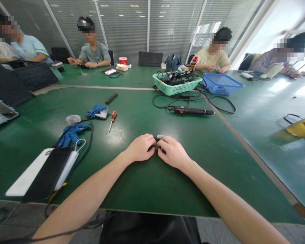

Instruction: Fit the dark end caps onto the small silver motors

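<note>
Small dark piece point(156, 138) sits right between your hands, straight ahead of your body; neither is clearly nearer. Left hand point(142, 147) and right hand point(173, 151) both curled over the tabletop point(152, 193), fingertips nearly meeting, pinching the piece from either side. Fingers cover most of it; you can't make out its full shape, and its long axis can't be told. A pale scrap point(160, 136) shows just beyond your fingers. Orange-handled screwdriver point(113, 116) lies ahead of your left hand, shaft angled back toward you; dark bar point(111, 98) and blue glove point(98, 110) near it. Black power tool point(193, 111) lies crosswise, ahead and right, cord looping toward the green basket point(176, 89). Nothing visible stands between your two hands and the piece; only your own fingers block the view.
</note>
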Tool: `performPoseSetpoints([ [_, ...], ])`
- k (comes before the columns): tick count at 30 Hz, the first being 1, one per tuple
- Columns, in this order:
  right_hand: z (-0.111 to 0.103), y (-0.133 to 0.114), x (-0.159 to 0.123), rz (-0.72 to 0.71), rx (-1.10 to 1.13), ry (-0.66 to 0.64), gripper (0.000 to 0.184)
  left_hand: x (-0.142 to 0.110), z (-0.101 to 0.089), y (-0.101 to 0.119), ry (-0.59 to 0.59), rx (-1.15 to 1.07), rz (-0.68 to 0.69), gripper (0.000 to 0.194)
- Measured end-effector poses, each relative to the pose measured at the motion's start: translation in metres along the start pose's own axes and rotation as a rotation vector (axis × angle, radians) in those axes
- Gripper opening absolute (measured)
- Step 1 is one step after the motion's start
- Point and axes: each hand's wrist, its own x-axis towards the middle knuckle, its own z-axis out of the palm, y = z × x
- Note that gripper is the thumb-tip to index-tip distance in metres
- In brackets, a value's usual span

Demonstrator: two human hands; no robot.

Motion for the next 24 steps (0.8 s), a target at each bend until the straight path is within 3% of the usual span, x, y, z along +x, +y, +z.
performPoseSetpoints([
  [14,0.0018,0.0030,0.0001,-0.040,0.050,0.019,0.009,-0.0005,0.0001,0.0001,-0.003,0.018,-0.001,0.009],
  [24,-0.0005,0.0051,-0.0004,0.012,0.093,0.004,0.014,-0.0008,-0.0013,0.0002,-0.005,-0.013,0.002,0.013],
])
